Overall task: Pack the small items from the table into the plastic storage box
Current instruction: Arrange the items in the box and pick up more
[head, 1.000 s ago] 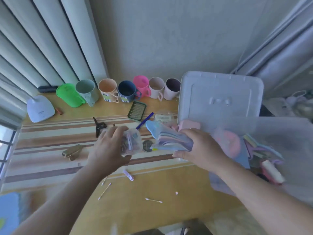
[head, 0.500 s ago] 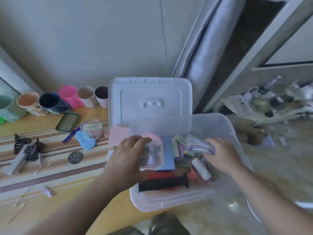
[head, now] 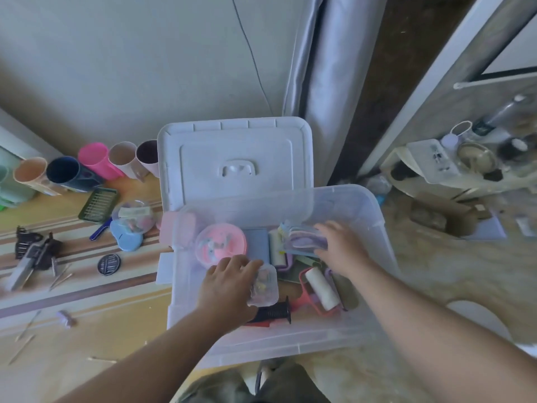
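The clear plastic storage box [head: 374, 216] stands open at the table's right end, its white lid [head: 235, 158] leaning behind it. My left hand [head: 226, 289] is inside the box, gripping a small clear case of tiny items [head: 263, 286]. My right hand [head: 340, 245] is further right inside the box, holding a stack of pastel cloths [head: 302, 239]. In the box lie a round pink case [head: 220, 245], lint rollers [head: 321, 289] and a black handle [head: 273, 312].
On the striped table [head: 87, 301] remain a row of mugs [head: 66, 173], a green grater [head: 98, 205], a clear round tub [head: 133, 216], a blue case [head: 126, 238], a black round tin [head: 109, 264], black clips [head: 32, 248] and scattered cotton swabs. A cluttered shelf [head: 453, 167] stands far right.
Both hands carried their loads from the table rightward into the box and lowered them. My view swung right, so the box now fills the middle.
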The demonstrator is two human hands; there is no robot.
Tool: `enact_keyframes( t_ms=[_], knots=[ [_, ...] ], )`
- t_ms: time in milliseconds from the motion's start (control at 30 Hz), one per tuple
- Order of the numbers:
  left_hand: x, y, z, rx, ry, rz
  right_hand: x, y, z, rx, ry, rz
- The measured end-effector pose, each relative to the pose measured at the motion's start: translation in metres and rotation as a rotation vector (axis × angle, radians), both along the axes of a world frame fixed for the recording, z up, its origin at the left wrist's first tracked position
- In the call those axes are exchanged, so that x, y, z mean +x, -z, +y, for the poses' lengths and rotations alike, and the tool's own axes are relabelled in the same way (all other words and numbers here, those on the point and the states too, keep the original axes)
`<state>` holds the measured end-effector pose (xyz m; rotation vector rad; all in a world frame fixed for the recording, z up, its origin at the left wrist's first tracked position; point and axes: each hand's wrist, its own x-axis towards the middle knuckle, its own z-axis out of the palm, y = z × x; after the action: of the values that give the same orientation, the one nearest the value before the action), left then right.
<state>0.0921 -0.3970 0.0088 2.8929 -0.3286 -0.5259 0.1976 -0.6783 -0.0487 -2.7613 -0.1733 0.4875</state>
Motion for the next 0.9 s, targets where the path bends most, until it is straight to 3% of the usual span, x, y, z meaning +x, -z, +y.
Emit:
enact_keyframes(
  t_ms=[133,267,533,767,900],
  knots=[
    [-0.001,0.006,-0.015,0.010,-0.021,0.054,-0.032,-0.022,0.007,0.129,-0.126,-0.199],
    [-0.008,0.013,-0.005,0.148,0.000,0.081,-0.075,-0.038,0.036,0.227,-0.292,-0.108],
    [-0.023,0.009,0.029,0.372,0.056,0.091,-0.082,-0.020,0.096,-0.083,-0.543,0.019],
    [-0.027,-0.003,0.022,0.252,0.013,0.188,-0.073,-0.022,0.099,-0.067,-0.508,0.065],
    [-0.033,-0.029,0.054,-0.037,0.096,-0.152,-0.079,-0.026,0.101,0.067,-0.457,0.087]
  ],
)
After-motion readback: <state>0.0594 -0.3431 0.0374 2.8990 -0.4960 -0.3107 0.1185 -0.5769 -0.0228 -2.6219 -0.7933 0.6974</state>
